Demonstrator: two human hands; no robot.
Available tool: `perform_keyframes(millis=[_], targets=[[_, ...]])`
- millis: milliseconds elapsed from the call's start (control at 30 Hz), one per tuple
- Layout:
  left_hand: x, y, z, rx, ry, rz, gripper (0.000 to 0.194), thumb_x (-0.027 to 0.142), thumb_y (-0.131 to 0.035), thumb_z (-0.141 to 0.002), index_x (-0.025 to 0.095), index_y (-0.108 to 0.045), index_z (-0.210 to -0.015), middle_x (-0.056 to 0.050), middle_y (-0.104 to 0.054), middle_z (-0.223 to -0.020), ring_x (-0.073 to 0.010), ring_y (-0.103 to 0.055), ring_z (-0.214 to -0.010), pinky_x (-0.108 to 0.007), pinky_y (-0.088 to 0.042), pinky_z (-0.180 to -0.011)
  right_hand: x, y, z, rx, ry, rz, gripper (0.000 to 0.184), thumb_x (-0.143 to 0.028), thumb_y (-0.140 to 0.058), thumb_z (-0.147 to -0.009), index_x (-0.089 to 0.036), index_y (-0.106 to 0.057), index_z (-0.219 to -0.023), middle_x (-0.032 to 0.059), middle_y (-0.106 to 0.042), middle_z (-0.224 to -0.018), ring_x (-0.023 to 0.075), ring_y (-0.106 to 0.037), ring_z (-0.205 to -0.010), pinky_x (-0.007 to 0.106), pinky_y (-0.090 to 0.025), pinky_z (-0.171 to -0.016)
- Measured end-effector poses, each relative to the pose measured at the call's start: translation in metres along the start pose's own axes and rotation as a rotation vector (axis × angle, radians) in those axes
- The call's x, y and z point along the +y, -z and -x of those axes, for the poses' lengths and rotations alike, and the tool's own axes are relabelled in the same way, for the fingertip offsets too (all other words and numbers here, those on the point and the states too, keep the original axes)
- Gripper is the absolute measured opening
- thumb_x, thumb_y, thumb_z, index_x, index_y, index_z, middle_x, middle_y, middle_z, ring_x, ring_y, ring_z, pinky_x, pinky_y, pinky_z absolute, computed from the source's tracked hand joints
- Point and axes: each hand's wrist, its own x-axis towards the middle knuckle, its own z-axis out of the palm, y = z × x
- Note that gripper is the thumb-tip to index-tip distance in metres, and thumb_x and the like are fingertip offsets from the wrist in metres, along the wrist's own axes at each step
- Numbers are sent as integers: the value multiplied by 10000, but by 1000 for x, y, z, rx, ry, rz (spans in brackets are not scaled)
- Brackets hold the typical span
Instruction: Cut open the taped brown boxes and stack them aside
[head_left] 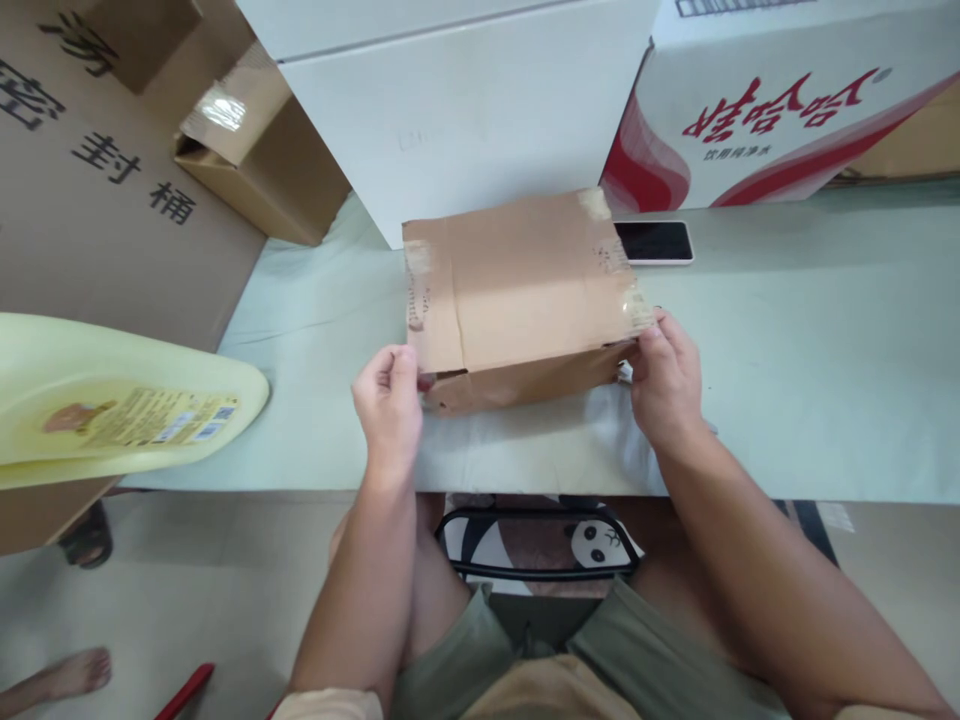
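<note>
A brown cardboard box is on the table in front of me, its top flap lying across it. Scraps of tape and torn patches mark the flap's corners. At the near left corner my left hand pinches the box's edge between thumb and fingers. My right hand grips the near right corner, fingers curled under the flap edge. A narrow gap shows between the flap and the front wall. The inside of the box is hidden. Just behind the box's right side lies a phone, partly covered by the box.
White cartons and a red-and-white carton line the table's back. A small brown box and a large carton stand left. A pale yellow bottle juts in from the left. A panda-print item is below the table edge.
</note>
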Motion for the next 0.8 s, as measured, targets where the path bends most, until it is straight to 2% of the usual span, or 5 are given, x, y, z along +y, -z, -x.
perform_keyframes(millis=[200,300,433,633,800], targets=[[-11,11,-7,-83,-11,119,155,263,-557,-708,199,-685,-649,10,-587,-505,-149,-573,-479,-267,-453,-507,-16,-5,-5,185,-203,-338,341,-493,-752,-773,-220,-551,-730,-21,-519,-705,137,-500,-650,271,-436,-607],[-22,18,-20,36,-11,-107,169,239,-649,-716,196,-742,-851,-31,-753,-787,-183,-724,-779,-300,-572,-787,-26,-4,-8,231,-267,-448,345,-414,-788,-677,-219,-508,-630,-32,-465,-634,119,-444,-586,255,-380,-543],[-32,25,-32,-197,44,-221,464,336,-821,-687,222,-717,-1124,-89,-766,-1223,-271,-695,-1193,-380,-544,-1044,-31,2,-9,165,-300,-516,340,-405,-810,-617,-215,-528,-595,-29,-459,-601,108,-416,-543,256,-336,-507],[-35,23,-29,-344,27,-204,218,257,-813,-633,206,-602,-616,12,-656,-626,-175,-624,-645,-265,-518,-604,-29,8,-5,13,-328,-518,356,-464,-832,-650,-211,-582,-644,-15,-508,-629,109,-428,-526,266,-313,-505],[-32,20,-27,-191,10,-126,295,323,-844,-636,218,-571,-672,41,-609,-650,-132,-569,-624,-235,-495,-598,-26,9,-5,8,-332,-512,340,-458,-836,-662,-212,-602,-668,-11,-527,-641,118,-451,-539,269,-336,-513]])
